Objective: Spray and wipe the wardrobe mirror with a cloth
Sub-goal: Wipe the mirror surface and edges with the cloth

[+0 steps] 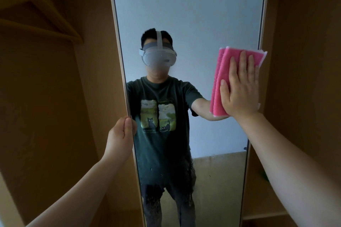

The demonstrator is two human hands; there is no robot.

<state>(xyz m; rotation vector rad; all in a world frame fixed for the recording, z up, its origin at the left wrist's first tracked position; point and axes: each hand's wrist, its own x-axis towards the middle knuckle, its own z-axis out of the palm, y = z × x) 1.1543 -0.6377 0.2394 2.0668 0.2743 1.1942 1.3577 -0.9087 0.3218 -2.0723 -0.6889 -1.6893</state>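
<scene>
Wardrobe mirror (184,14), mid-wipe: my R hand (239,90) lies flat, fingers straight and pointing up. It presses a folded pink cloth (219,79) onto the glass at centre right of the frame, the cloth's far edge right at the mirror's right-hand rim. My L hand (121,132), lower left of centre, curls round the mirror's left edge, prob. to steady the panel.

The mirror runs tall & narrow, top to bottom of the picture, and the cloth's long side runs w/ it. Spray droplets (154,201) speckle the glass at lower centre, i.e. below and left of the cloth. So I judge the next strokes go downward & across. The R hand is the one placed for that; the L is busy holding. Wooden hangers (36,5) hang upper left inside the wardrobe.
</scene>
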